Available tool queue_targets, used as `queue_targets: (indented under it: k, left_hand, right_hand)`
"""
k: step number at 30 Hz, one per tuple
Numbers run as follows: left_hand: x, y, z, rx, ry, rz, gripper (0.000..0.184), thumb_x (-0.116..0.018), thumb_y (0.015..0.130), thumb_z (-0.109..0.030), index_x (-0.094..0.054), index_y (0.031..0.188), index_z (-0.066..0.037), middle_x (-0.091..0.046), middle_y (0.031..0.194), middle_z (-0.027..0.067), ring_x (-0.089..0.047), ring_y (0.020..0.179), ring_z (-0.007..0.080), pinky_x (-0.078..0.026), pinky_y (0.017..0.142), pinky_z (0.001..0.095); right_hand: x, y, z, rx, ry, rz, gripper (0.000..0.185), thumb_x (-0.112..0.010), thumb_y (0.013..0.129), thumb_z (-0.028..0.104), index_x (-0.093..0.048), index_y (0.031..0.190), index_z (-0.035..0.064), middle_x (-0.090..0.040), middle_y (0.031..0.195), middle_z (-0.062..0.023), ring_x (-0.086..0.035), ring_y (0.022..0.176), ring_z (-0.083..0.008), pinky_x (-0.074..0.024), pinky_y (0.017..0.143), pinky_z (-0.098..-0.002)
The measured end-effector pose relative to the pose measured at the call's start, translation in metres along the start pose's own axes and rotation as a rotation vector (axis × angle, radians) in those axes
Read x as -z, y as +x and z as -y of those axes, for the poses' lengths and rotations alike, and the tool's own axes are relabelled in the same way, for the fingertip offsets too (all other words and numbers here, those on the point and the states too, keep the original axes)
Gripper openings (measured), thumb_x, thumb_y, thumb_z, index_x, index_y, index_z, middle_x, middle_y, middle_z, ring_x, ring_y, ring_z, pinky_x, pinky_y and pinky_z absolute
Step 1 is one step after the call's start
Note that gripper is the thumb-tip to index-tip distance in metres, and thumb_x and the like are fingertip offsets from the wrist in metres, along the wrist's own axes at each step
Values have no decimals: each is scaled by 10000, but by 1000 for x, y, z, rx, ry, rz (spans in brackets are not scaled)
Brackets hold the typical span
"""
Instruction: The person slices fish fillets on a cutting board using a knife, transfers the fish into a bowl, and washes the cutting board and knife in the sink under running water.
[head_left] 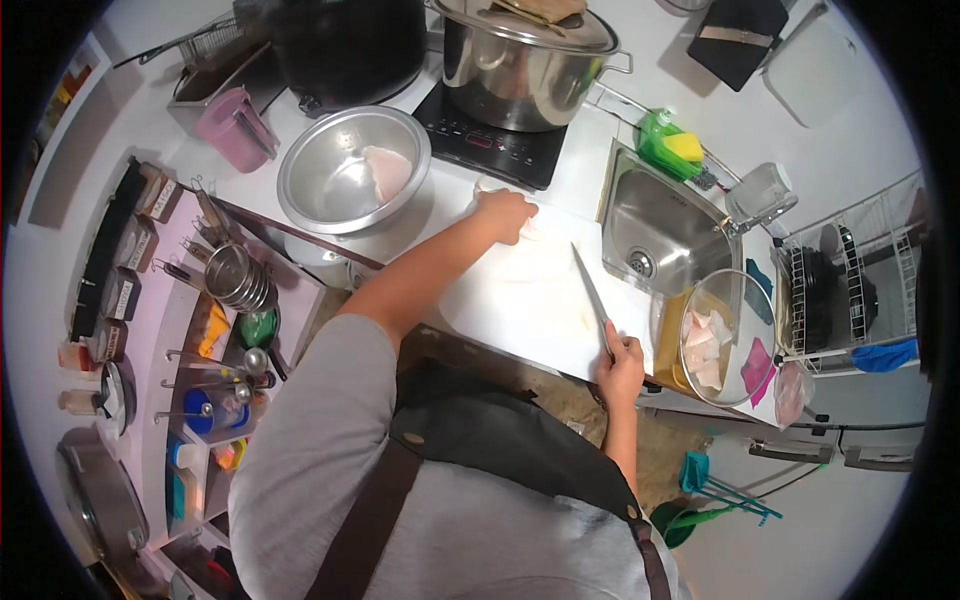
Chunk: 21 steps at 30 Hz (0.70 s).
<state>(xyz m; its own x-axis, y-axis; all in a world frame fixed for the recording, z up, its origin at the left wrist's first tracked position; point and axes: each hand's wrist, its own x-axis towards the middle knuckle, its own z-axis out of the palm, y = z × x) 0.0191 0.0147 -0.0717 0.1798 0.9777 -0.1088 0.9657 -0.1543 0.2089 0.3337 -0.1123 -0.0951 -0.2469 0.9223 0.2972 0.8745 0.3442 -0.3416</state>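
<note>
My right hand [620, 367] grips the handle of a long knife [590, 285], its blade lying across the white cutting board [530, 300] and pointing away from me. At the far edge of the board my left hand [507, 217] is closed on a piece of pale raw meat [489, 184], mostly hidden under the fingers. A steel bowl [300, 190] to the left holds one slice of pale pink raw meat [387, 173]. On the right, a round strainer [733, 390] contains several pale pieces [705, 345].
Behind the board stands an induction cooker [485, 145] bearing a large steel pot [530, 80]. A sink [665, 215] lies right of it, with a dish rack [850, 280] beyond. A pink jug [237, 130] and a black pot [345, 50] are at the left.
</note>
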Motion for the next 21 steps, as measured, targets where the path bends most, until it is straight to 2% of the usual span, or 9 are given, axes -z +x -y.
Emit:
queue_targets:
  k: [5,7,9,11,14,15,17,20,21]
  left_hand:
    - [-3,14,21,-248,-101,14,258,-610,650,-60,-634,902,-110,-606,880,135,-602,894,334,-487,740,419]
    - [21,14,32,-398,-279,-14,226,-590,635,-57,-627,858,-64,-621,800,187,-604,796,366,-476,684,406]
    - [65,1,48,-477,-417,-66,230,-603,627,-87,-612,854,-54,-630,794,167,-615,747,349,-476,659,392]
    - [121,-25,65,-378,-400,-38,252,-624,621,-139,-598,856,-52,-623,778,128,-619,741,281,-474,641,384]
    - [172,-70,92,-190,-219,-157,163,-586,649,-69,-566,809,-50,-615,811,153,-591,805,336,-452,688,410]
    - [171,-75,107,-128,-95,-164,189,-594,631,-56,-571,818,-38,-614,849,176,-580,846,370,-453,709,429]
    - [148,-76,148,-147,99,-87,275,-710,645,-162,-597,862,-37,-630,892,186,-591,879,364,-470,740,416]
    - [119,-83,178,-208,62,89,413,-731,571,-193,-580,923,-36,-603,858,181,-573,834,341,-465,748,397]
    - [110,-90,192,-238,-97,-8,491,-739,535,-210,-589,970,-40,-594,890,166,-571,864,320,-462,771,386]
  right_hand:
    - [-3,0,3,-49,-33,24,545,-617,713,14,-588,1218,217,-511,844,-102,-524,789,-280,-454,714,-374]
    - [-3,-2,4,-80,-44,20,538,-618,716,16,-590,1215,215,-511,848,-104,-523,790,-282,-453,714,-374]
    - [-4,-1,7,-122,-39,14,514,-620,725,21,-597,1207,196,-509,851,-114,-522,804,-287,-449,719,-376]
    - [-4,-1,12,-130,-40,-5,508,-620,727,21,-598,1206,190,-508,850,-117,-523,804,-289,-447,722,-378]
    - [-6,-1,10,-143,-32,-41,511,-618,720,14,-599,1203,177,-504,840,-124,-523,799,-298,-443,731,-387]
    - [-6,0,10,-141,-21,-35,516,-614,714,10,-598,1203,175,-509,842,-129,-525,794,-302,-445,730,-387]
    - [-7,1,11,-165,15,-23,529,-598,700,-2,-600,1199,175,-523,849,-139,-530,791,-312,-450,725,-388]
    - [-9,4,9,-213,30,-29,530,-554,683,-3,-616,1172,191,-558,867,-151,-547,817,-327,-459,728,-393]
    - [-4,6,14,-243,26,-2,519,-551,688,4,-617,1170,185,-559,871,-156,-549,824,-325,-460,740,-392]
